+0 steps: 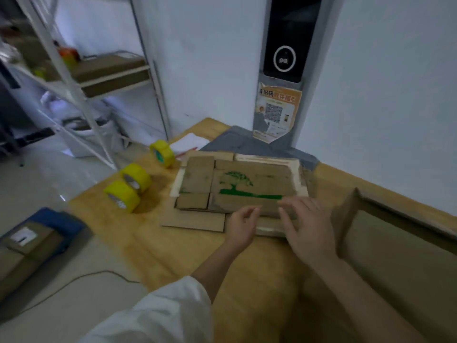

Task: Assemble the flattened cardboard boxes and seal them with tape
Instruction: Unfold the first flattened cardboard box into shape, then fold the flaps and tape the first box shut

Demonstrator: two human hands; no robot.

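A stack of flattened cardboard boxes [237,184] lies on the wooden table [173,248]; the top one bears a green tree print. My left hand [241,225] is at the stack's near edge, its curled fingers touching the top box's flap. My right hand [305,224] lies beside it with fingers spread over the same near edge. Whether either hand grips the cardboard is unclear. Three yellow tape rolls [122,195] [136,177] [163,152] stand left of the stack.
A large open cardboard box [395,246] stands at the right of the table. A white sheet [189,142] and a grey mat [247,142] lie behind the stack. A metal shelf [81,78] stands at the left; a parcel [27,243] sits on the floor.
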